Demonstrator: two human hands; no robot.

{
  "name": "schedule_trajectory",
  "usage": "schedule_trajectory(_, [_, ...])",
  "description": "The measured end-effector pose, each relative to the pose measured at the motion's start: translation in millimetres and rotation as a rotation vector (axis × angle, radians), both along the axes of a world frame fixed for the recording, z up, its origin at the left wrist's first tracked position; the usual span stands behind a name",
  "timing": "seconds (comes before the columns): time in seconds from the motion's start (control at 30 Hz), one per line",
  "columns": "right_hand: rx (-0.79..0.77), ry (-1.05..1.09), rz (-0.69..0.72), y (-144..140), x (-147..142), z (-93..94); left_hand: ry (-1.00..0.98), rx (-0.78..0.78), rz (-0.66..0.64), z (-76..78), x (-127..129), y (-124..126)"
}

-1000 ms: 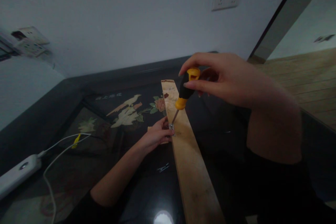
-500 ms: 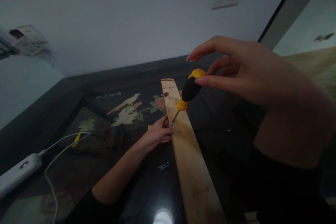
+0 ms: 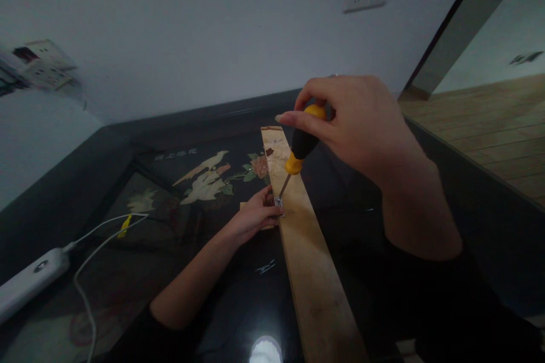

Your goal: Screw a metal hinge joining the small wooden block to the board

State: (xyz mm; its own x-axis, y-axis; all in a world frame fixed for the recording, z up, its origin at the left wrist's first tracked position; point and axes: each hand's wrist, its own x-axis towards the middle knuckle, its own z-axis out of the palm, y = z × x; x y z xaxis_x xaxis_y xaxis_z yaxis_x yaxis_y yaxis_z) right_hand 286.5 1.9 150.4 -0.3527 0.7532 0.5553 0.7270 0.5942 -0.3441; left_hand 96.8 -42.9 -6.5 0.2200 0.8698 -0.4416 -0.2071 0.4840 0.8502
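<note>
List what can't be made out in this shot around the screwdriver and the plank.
- Head view, screwdriver tip and the small metal piece it meets: too small and dim to identify.
- Handle top: covered by the right hand.
- Left hand fingertips: hidden at the wooden plank edge.
- Plank's near end: cut off by the bottom edge.

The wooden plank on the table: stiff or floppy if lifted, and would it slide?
The wooden plank looks straight and thick-edged, so probably stiff. The glossy table suggests it could slide; the left hand seems to steady it beside the screwdriver.
</note>
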Motion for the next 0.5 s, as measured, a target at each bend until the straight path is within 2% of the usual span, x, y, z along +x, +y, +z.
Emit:
schedule_trajectory(0.13, [-0.071, -0.014, 0.259, -3, 16, 6.0, -0.008, 0.004, -0.007, -2.7, -5, 0])
schedule_trajectory(0.23, [-0.069, -0.041, 0.288, -7, 21, 10.4, 0.009, 0.002, -0.008, -2.6, -6, 0])
schedule_trajectory(0.37, [0.045, -0.102, 0.187, -9, 8, 8.7, 0.035, -0.011, -0.009, 3.2, -2, -1])
schedule_trajectory(0.5, [0.057, -0.071, -0.076, -7, -8, 2.3, 0.054, -0.017, -0.001, 7.6, 3, -2])
